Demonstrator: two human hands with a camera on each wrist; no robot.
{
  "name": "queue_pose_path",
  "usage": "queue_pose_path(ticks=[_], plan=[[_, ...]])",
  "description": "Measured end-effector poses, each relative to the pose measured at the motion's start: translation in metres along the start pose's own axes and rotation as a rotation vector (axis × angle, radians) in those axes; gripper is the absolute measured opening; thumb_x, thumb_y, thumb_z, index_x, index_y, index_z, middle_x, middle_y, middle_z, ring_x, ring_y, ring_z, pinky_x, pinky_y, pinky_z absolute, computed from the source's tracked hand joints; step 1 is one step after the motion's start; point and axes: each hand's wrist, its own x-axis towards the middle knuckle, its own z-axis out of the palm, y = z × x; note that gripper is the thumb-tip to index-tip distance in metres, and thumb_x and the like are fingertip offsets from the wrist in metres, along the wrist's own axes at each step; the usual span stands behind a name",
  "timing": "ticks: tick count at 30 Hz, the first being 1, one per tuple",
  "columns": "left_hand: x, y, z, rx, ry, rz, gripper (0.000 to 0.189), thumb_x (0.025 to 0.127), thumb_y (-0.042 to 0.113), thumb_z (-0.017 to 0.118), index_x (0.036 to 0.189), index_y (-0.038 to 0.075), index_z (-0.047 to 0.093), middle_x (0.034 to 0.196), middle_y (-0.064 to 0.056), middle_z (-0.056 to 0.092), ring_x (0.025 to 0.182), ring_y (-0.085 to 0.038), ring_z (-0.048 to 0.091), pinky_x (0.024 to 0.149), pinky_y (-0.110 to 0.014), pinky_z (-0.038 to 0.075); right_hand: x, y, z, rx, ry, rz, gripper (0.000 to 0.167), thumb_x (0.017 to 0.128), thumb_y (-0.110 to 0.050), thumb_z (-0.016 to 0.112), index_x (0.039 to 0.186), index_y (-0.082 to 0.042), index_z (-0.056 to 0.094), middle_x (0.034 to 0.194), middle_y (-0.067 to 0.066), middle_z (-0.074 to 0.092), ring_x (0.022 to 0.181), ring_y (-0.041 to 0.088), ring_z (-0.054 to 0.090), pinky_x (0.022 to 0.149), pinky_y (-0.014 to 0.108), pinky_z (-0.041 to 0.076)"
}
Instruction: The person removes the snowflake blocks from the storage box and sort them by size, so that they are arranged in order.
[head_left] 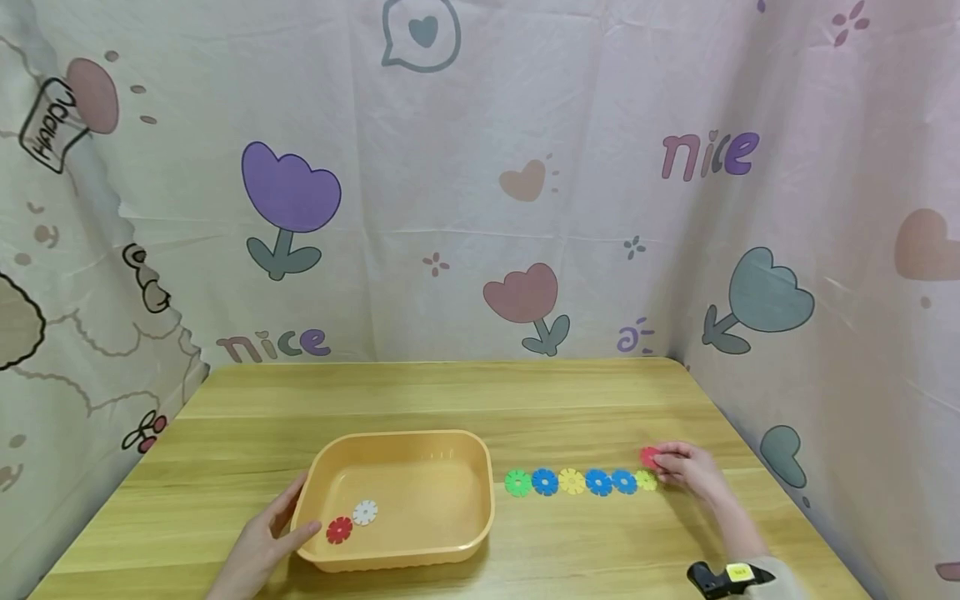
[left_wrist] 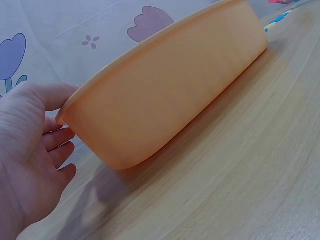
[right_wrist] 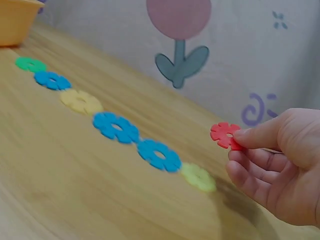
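My right hand (head_left: 696, 473) pinches a red snowflake-shaped plastic disc (right_wrist: 223, 135) between thumb and fingers, held above the table. Below it lies a row of flat notched discs: a green disc (head_left: 517, 482) at the left end, then blue, yellow, two blue, and a yellow-green disc (right_wrist: 198, 177) nearest the hand. My left hand (head_left: 261, 533) grips the left rim of a yellow-orange plastic tub (head_left: 405, 557), thumb over the edge and fingers against the outside. Inside the tub, a red disc (head_left: 339, 531) and a white disc (head_left: 365, 512) lie side by side.
The wood-grain table (head_left: 585, 550) carries the tub left of centre, with the row starting just past its right wall. A printed fabric curtain (head_left: 420, 192) hangs behind the table and along both sides. A black band (head_left: 723, 579) sits at the right wrist.
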Motion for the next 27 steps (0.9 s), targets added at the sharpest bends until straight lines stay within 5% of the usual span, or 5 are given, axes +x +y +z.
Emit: queue_pose_path(ticks=[9,14,27], plan=[[0.000,-0.002,0.000,0.007,-0.002,0.007,0.080,0.090,0.029,0.061,0.146,-0.004,0.014,0.149,-0.028,0.015,0.134,-0.045,0.016,0.103,-0.048,0.023,-0.005,0.012,-0.019,-0.261,0.092,0.024,0.030,0.087,-0.008,0.063,0.104,0.016,0.056,0.077,0.001,0.061,0.069,0.009,0.058,0.058,0.024,0.052],[0.001,-0.002,0.000,0.009,0.001,0.008,0.080,0.090,0.029,0.061,0.146,-0.004,0.014,0.149,-0.027,0.016,0.134,-0.044,0.017,0.103,-0.047,0.024,-0.002,0.016,-0.019,-0.383,0.142,0.026,0.022,0.084,-0.007,0.063,0.096,0.011,0.061,0.072,0.001,0.058,0.065,0.010,0.054,0.053,0.023,0.048],[0.001,-0.003,0.000,0.018,0.005,0.015,0.080,0.090,0.028,0.061,0.146,-0.005,0.015,0.148,-0.028,0.016,0.134,-0.044,0.017,0.103,-0.047,0.024,0.000,0.018,-0.014,-0.521,0.190,0.000,0.016,0.083,-0.004,0.062,0.090,0.010,0.062,0.070,0.003,0.056,0.063,0.014,0.050,0.050,0.024,0.046]])
